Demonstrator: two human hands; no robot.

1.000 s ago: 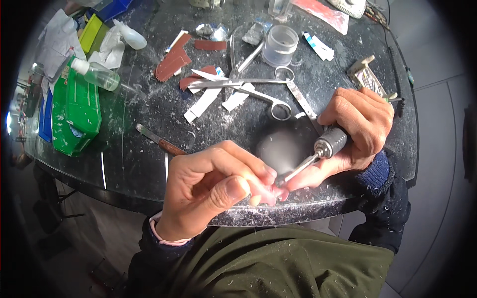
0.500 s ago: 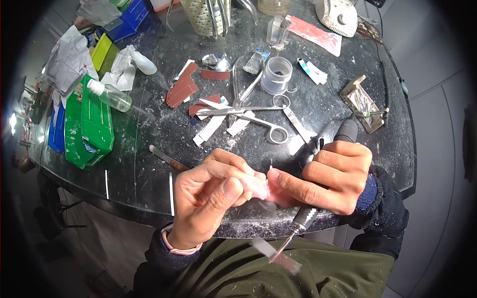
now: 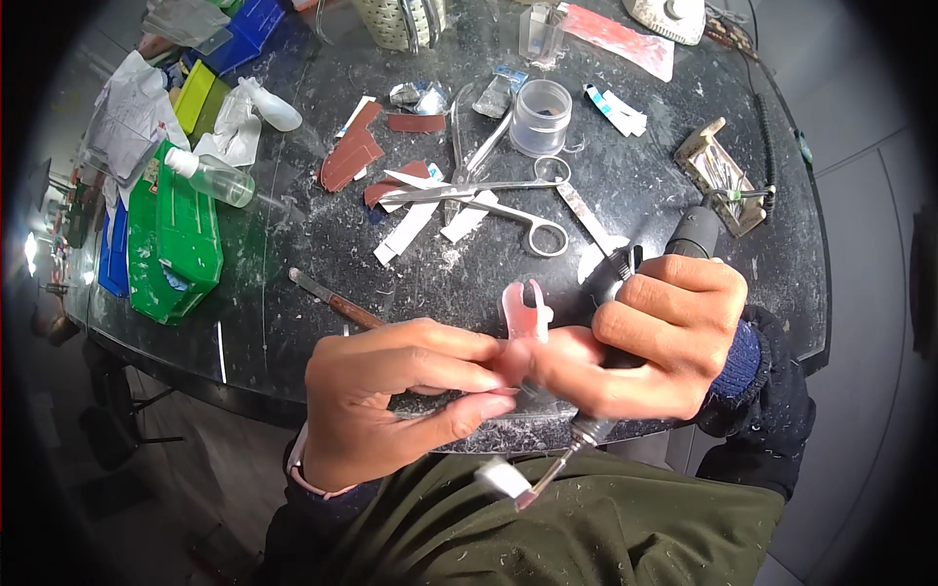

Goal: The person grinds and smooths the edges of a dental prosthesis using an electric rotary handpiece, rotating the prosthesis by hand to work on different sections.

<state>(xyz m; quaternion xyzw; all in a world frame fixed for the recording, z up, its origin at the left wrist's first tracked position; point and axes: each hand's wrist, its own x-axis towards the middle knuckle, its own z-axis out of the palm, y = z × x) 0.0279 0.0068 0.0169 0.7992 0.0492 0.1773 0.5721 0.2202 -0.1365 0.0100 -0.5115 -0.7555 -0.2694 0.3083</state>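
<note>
Well, the left hand point(image 3: 405, 386) pinches a pink piece point(image 3: 528, 324) — the right hand point(image 3: 674, 337) is curled round a rotary tool point(image 3: 695, 234).

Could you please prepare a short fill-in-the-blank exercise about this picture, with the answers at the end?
1. The black rotary tool is in the person's ____ hand.
2. The curved piece by the left hand is mostly coloured ____.
3. The clear bottle has a cap coloured ____.
4. The knife on the table has a handle coloured ____.

Missing words: right; pink; white; brown.
</note>
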